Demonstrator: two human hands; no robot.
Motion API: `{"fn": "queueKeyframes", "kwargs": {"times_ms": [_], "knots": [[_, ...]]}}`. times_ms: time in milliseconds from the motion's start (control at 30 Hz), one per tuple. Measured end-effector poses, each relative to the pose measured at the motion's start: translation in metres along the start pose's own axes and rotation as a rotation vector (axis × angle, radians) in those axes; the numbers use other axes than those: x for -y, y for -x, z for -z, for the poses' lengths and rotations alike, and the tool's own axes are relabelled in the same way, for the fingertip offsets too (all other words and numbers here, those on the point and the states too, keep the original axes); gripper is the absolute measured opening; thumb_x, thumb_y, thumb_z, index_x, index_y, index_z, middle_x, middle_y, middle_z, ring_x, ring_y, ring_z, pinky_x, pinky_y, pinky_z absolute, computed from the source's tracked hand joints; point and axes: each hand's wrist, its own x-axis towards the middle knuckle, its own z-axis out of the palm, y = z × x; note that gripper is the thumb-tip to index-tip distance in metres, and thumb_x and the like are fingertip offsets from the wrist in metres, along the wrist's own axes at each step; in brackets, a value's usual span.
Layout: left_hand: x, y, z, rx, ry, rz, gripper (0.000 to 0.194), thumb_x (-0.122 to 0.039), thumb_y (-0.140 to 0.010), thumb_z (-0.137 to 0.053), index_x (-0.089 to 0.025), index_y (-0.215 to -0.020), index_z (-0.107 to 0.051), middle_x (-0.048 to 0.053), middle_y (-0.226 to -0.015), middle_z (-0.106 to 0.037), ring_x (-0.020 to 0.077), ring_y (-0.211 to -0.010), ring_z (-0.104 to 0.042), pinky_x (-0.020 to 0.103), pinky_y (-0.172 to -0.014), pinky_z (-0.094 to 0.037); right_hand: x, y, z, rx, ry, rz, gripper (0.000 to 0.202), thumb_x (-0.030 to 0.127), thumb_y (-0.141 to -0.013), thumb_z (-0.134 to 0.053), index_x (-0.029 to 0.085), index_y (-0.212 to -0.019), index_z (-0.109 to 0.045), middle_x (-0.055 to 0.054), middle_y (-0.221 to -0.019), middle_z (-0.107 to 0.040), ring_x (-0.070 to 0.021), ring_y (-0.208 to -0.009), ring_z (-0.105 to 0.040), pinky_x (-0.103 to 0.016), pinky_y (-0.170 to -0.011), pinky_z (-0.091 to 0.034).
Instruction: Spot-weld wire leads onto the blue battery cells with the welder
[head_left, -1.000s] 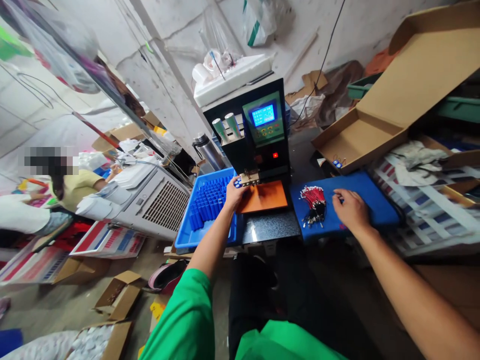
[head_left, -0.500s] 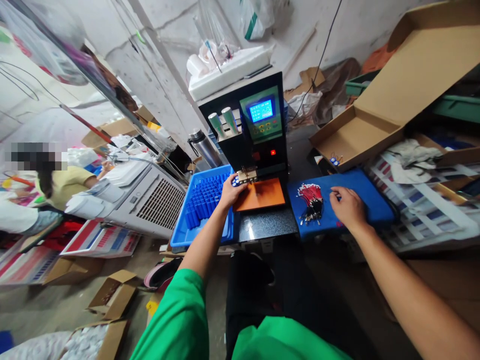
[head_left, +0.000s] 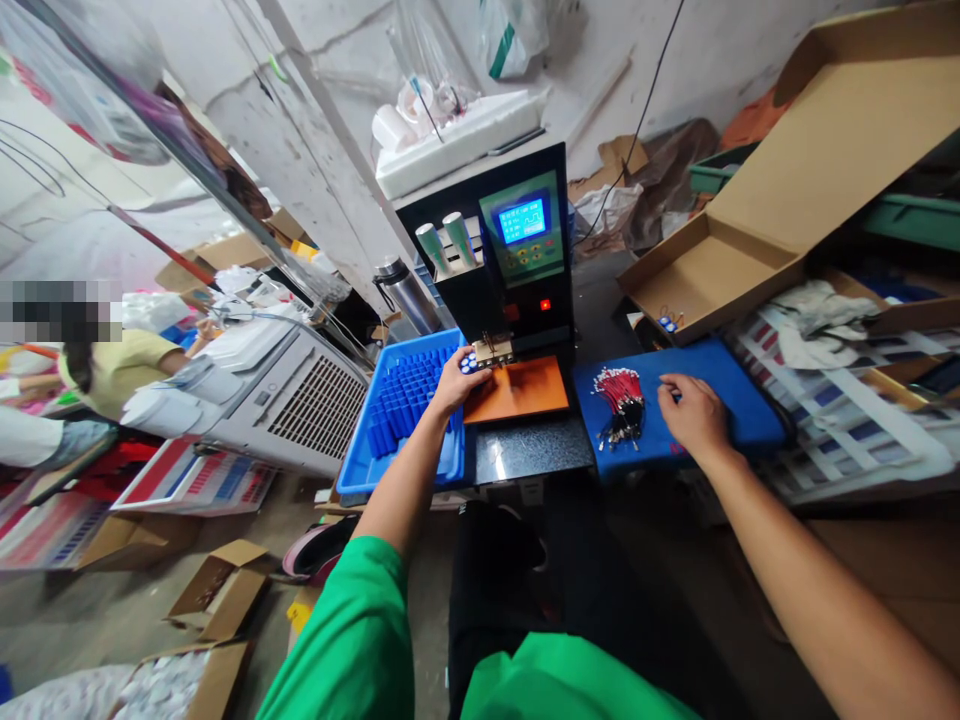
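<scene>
My left hand (head_left: 451, 384) is closed around a small blue battery pack (head_left: 469, 362) with pale round ends, at the electrodes (head_left: 491, 350) of a black spot welder (head_left: 541, 318). Its fingertips hide part of the pack. Under the electrodes lies an orange plate (head_left: 517, 392). My right hand (head_left: 694, 412) rests on a blue mat (head_left: 731, 385), fingers loosely bent and a little apart, with nothing visible in them. Just left of it lies a bundle of red and black wire leads (head_left: 621, 405). A blue tray (head_left: 352, 468) of blue battery cells (head_left: 409, 395) stands beside my left forearm.
The welder has a lit screen (head_left: 523, 221) and a white foam block (head_left: 457, 145) on top. A steel flask (head_left: 409, 292) stands behind the tray. At right are an open cardboard box (head_left: 750, 255) and a white crate (head_left: 847, 420). A person (head_left: 142, 365) sits far left.
The view has shifted slightly. My left hand keeps the battery pack at the electrodes, and my right hand stays on the mat.
</scene>
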Motion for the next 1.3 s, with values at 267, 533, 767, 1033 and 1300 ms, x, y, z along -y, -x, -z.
{"fn": "queueKeyframes", "kwargs": {"times_ms": [267, 533, 767, 1033, 1300], "knots": [[0.007, 0.002, -0.003, -0.071, 0.081, -0.039, 0.058, -0.041, -0.060, -0.080, -0.016, -0.110, -0.065, 0.007, -0.108, -0.070, 0.0226, -0.097, -0.065, 0.034, -0.087, -0.051, -0.003, 0.001, -0.001, 0.001, -0.012, 0.004, 0.027, 0.028, -0.086, -0.047, 0.016, -0.098, -0.068, -0.013, -0.088, -0.071, -0.0281, -0.086, -0.064, -0.042, -0.083, -0.052], [0.002, 0.028, 0.039, -0.284, 0.173, -0.034, 0.046, -0.052, -0.079, -0.062, -0.017, -0.109, -0.065, 0.010, -0.105, -0.072, 0.0228, -0.100, -0.068, 0.034, -0.085, -0.053, -0.004, 0.004, 0.004, 0.003, -0.020, -0.014, 0.029, 0.030, -0.084, -0.046, 0.016, -0.096, -0.067, -0.014, -0.090, -0.071, -0.0287, -0.087, -0.063, -0.043, -0.085, -0.050], [0.011, 0.116, 0.100, 0.072, -0.662, 0.249, 0.025, -0.045, -0.067, -0.077, -0.023, -0.076, -0.071, 0.006, -0.077, -0.071, 0.0228, -0.075, -0.066, 0.031, -0.070, -0.050, 0.000, 0.004, 0.012, 0.096, 0.000, -0.049, 0.027, 0.029, -0.085, -0.046, 0.015, -0.096, -0.066, -0.019, -0.094, -0.070, -0.0328, -0.094, -0.063, -0.042, -0.087, -0.048], [0.015, 0.116, 0.088, 0.246, -0.827, 0.337, 0.014, -0.025, -0.056, -0.079, -0.023, -0.062, -0.067, 0.003, -0.064, -0.066, 0.0234, -0.070, -0.066, 0.030, -0.067, -0.049, -0.001, 0.005, 0.007, 0.043, 0.000, -0.034, 0.028, 0.030, -0.084, -0.045, 0.016, -0.095, -0.066, -0.016, -0.091, -0.070, -0.0301, -0.089, -0.063, -0.043, -0.085, -0.049], [-0.004, 0.064, 0.055, -0.163, -0.041, -0.012, 0.029, -0.035, -0.071, -0.072, -0.015, -0.093, -0.069, 0.005, -0.082, -0.074, 0.0200, -0.082, -0.069, 0.034, -0.082, -0.054, -0.007, 0.006, -0.001, -0.029, -0.013, 0.001, 0.032, 0.031, -0.082, -0.044, 0.015, -0.095, -0.069, -0.016, -0.091, -0.072, -0.0296, -0.086, -0.063, -0.044, -0.083, -0.051]]}}
